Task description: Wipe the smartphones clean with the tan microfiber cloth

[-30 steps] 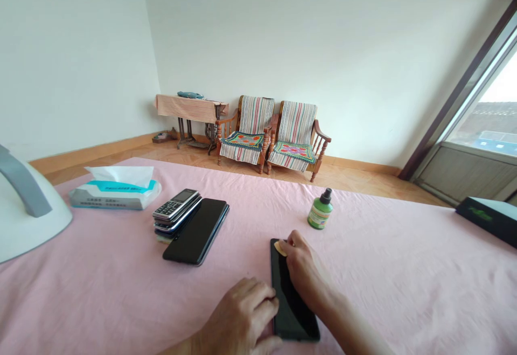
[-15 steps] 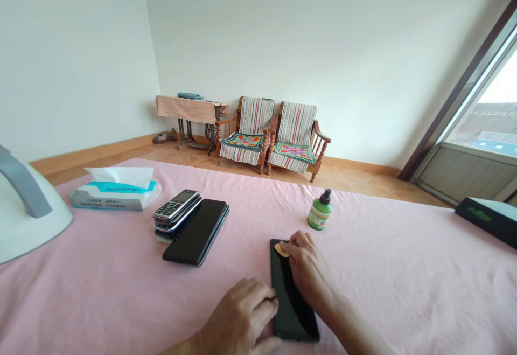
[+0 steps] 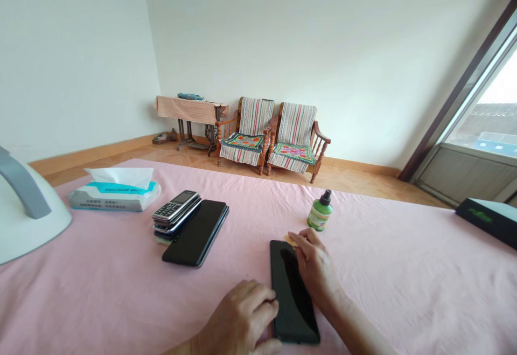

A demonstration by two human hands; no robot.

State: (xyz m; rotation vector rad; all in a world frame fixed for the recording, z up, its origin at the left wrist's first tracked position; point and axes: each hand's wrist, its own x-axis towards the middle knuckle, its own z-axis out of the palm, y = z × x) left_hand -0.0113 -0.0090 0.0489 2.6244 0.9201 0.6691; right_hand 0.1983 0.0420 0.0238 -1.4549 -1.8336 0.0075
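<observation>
The pink cloth (image 3: pixel 100 290) covers the table. On it, near the person, lies the black phone (image 3: pixel 291 296), flat, between both hands. The left hand (image 3: pixel 246 314) is half curled at the phone's left edge; I cannot tell if it grips. The right hand (image 3: pixel 319 269) pinches a small yellow pad (image 3: pixel 289 240) at the far end. The step seems to be wiping the screen; another stroke would call for light pressure and a steady phone.

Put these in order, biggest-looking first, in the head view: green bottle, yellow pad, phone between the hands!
1. Phone
2. Green bottle
3. Yellow pad, though the right hand covers part of it
</observation>
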